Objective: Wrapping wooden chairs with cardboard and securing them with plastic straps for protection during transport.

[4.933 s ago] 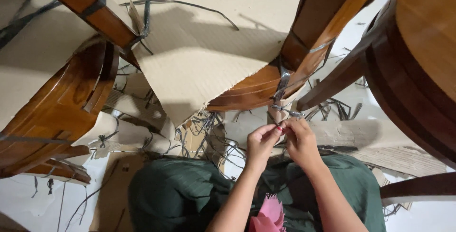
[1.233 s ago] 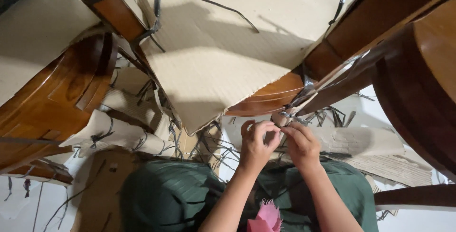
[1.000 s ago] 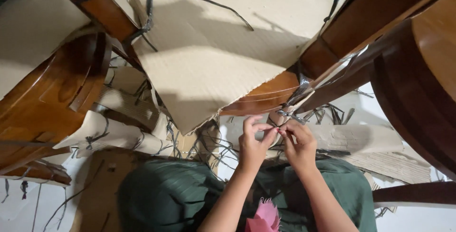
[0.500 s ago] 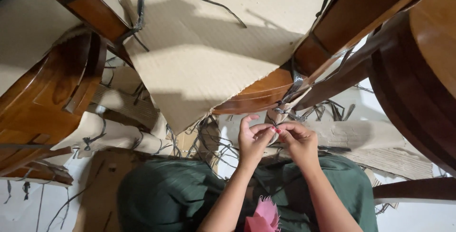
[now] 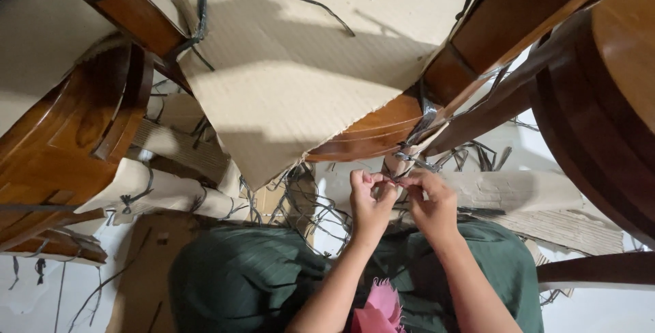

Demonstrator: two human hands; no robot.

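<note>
The big cardboard sheet (image 5: 300,80) wraps the wooden furniture leg (image 5: 437,80) above me. Below its bound end, my left hand (image 5: 368,203) and right hand (image 5: 431,205) meet, each grip pinched on the grey strap end (image 5: 399,177), which runs up-right toward the leg.

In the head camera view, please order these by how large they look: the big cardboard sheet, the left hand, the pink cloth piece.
1. Big cardboard sheet, by far the largest.
2. Left hand.
3. Pink cloth piece, cut off by the picture's edge, so its rank below the hand is unsure.
</note>
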